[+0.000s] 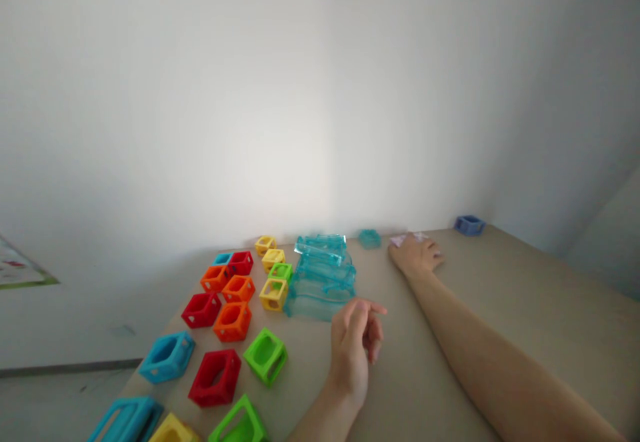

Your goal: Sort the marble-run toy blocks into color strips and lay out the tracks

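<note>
My right hand [415,255] reaches to the back of the table and presses on a pale pinkish cloth or tissue [399,239], its fingers bent over it. My left hand [356,335] hovers over the middle of the table, index finger pointing right and the other fingers curled; nothing shows in it. Just beyond and left of it lie several translucent teal curved track pieces [320,289], stacked and overlapping. A small teal piece [370,239] rests near the wall between the stack and my right hand.
Colored open cubes stand on the left: red [216,379], orange [233,322], yellow [273,295], green [267,355] and blue [167,357]. A dark blue cube [469,225] sits at the back right corner. The wall [320,129] borders the table's [400,375] far edge.
</note>
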The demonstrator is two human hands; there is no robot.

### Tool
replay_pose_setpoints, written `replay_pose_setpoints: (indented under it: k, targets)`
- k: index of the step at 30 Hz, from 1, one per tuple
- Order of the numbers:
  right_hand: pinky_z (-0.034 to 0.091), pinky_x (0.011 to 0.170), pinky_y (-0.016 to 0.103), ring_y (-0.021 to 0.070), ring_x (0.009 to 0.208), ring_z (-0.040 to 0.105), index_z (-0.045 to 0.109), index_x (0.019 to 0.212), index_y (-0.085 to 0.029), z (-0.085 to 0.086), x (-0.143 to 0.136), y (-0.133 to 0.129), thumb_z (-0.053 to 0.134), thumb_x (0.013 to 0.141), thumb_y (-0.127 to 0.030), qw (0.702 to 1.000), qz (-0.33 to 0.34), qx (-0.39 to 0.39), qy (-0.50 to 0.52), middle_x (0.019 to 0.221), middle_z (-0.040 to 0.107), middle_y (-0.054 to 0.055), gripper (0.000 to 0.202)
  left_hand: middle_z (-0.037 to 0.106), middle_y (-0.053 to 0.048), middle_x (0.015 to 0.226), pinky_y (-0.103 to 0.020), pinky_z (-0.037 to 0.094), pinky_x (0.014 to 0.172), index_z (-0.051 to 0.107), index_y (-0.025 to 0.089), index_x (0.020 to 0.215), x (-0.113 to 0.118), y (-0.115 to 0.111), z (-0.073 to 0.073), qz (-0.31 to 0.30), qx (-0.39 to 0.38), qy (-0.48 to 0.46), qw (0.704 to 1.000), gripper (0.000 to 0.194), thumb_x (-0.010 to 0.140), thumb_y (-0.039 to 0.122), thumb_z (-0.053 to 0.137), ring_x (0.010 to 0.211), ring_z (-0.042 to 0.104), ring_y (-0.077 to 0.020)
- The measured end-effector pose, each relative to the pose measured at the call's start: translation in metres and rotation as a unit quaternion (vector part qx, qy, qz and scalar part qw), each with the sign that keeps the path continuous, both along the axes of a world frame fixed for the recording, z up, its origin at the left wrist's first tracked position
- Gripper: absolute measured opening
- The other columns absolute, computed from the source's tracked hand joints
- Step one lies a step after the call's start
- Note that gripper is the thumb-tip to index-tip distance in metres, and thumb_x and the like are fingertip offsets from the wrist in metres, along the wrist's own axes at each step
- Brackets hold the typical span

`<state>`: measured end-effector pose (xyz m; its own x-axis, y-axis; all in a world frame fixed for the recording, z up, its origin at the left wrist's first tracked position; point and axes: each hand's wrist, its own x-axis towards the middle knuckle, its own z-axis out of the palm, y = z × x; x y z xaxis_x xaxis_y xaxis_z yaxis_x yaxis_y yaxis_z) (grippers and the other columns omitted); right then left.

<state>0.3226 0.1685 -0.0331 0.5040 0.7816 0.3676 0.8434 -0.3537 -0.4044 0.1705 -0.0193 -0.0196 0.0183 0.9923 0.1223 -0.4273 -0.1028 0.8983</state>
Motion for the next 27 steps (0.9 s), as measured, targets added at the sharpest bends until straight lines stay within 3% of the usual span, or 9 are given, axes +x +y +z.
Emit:
replay_pose_setpoints:
  k: [6, 9, 11, 13, 15, 17, 20, 23, 27]
  targets:
    - [0.037, 0.088, 0.053, 0.0428, 0.111, 0.050, 0.058, 0.123, -0.011, -0.005, -0.001, -0.014, 0.058, 0.080, -0.051, 0.998, 0.066, 0.006, -0.006, 0.117, 0.054, 0.027, 0.058, 0.045, 0.003, 0.053, -0.020, 0.021, 0.038, 0.062, 0.011, 0.082, -0.001, -0.002, 0.001, -0.018, -0.016, 0.030, 0.999, 0.050, 0.084, 0.059, 0.050, 0.039, 0.033, -0.0048]
    - [0.040, 0.089, 0.048, 0.0368, 0.107, 0.054, 0.052, 0.127, -0.012, -0.003, 0.008, -0.035, 0.057, 0.081, -0.055, 0.995, 0.100, 0.023, 0.000, 0.111, 0.058, 0.022, 0.063, 0.046, 0.004, 0.060, -0.020, 0.022, 0.036, 0.060, 0.012, 0.085, -0.002, -0.003, 0.000, -0.029, -0.025, 0.059, 0.998, 0.047, 0.084, 0.058, 0.050, 0.038, 0.034, -0.0044]
    - [0.042, 0.090, 0.045, 0.0329, 0.106, 0.054, 0.048, 0.128, -0.012, -0.002, 0.017, -0.056, 0.054, 0.083, -0.057, 0.988, 0.135, 0.075, 0.012, 0.109, 0.059, 0.018, 0.064, 0.050, 0.001, 0.074, -0.020, 0.024, 0.035, 0.058, 0.014, 0.096, -0.002, -0.004, -0.002, -0.030, -0.025, 0.081, 0.996, 0.045, 0.084, 0.056, 0.052, 0.039, 0.037, -0.0038]
    - [0.042, 0.093, 0.046, 0.0325, 0.108, 0.052, 0.047, 0.125, -0.014, -0.001, 0.022, -0.087, 0.059, 0.080, -0.055, 0.951, 0.223, 0.210, 0.038, 0.113, 0.057, 0.017, 0.062, 0.055, -0.004, 0.094, -0.020, 0.030, 0.037, 0.053, 0.017, 0.114, 0.000, -0.005, -0.003, -0.027, -0.025, 0.106, 0.994, 0.049, 0.084, 0.055, 0.055, 0.050, 0.048, -0.0067]
    - [0.040, 0.098, 0.048, 0.0324, 0.114, 0.048, 0.045, 0.125, -0.017, 0.002, 0.020, -0.122, 0.066, 0.078, -0.046, 0.906, 0.328, 0.263, 0.038, 0.120, 0.052, 0.016, 0.059, 0.055, -0.009, 0.112, -0.021, 0.041, 0.047, 0.043, 0.019, 0.129, 0.002, -0.006, -0.003, -0.019, -0.013, 0.123, 0.992, 0.058, 0.083, 0.052, 0.059, 0.070, 0.057, -0.0123]
    - [0.039, 0.099, 0.048, 0.0332, 0.121, 0.043, 0.042, 0.129, -0.018, 0.008, 0.013, -0.155, 0.068, 0.076, -0.036, 0.861, 0.445, 0.245, 0.029, 0.130, 0.043, 0.018, 0.061, 0.056, -0.010, 0.115, -0.024, 0.048, 0.065, 0.044, 0.018, 0.129, 0.003, -0.007, 0.000, -0.012, 0.017, 0.133, 0.991, 0.056, 0.084, 0.048, 0.060, 0.088, 0.058, -0.0169]
    - [0.040, 0.100, 0.047, 0.0335, 0.124, 0.041, 0.041, 0.132, -0.019, 0.018, 0.000, -0.180, 0.068, 0.074, -0.027, 0.770, 0.606, 0.190, 0.066, 0.134, 0.038, 0.017, 0.065, 0.062, -0.008, 0.101, -0.028, 0.046, 0.080, 0.057, 0.016, 0.111, 0.001, -0.009, 0.005, 0.014, 0.053, 0.156, 0.986, 0.036, 0.087, 0.042, 0.057, 0.091, 0.057, -0.0190]
    - [0.045, 0.091, 0.042, 0.0292, 0.112, 0.049, 0.045, 0.131, -0.022, 0.023, -0.003, -0.173, 0.062, 0.080, -0.029, 0.717, 0.635, 0.181, 0.223, 0.124, 0.047, 0.014, 0.054, 0.064, -0.006, 0.092, -0.028, 0.045, 0.077, 0.062, 0.015, 0.101, -0.004, -0.010, 0.007, 0.027, 0.041, 0.147, 0.988, 0.031, 0.082, 0.040, 0.063, 0.085, 0.057, -0.0193]
    - [0.045, 0.060, 0.028, 0.0167, 0.071, 0.054, 0.055, 0.122, -0.022, 0.015, 0.005, -0.148, 0.053, 0.089, -0.040, 0.646, 0.553, 0.104, 0.516, 0.090, 0.058, 0.005, 0.038, 0.063, -0.005, 0.079, -0.025, 0.042, 0.065, 0.064, 0.013, 0.091, -0.007, -0.010, 0.005, -0.032, -0.011, 0.070, 0.997, 0.036, 0.075, 0.045, 0.070, 0.070, 0.054, -0.0158]
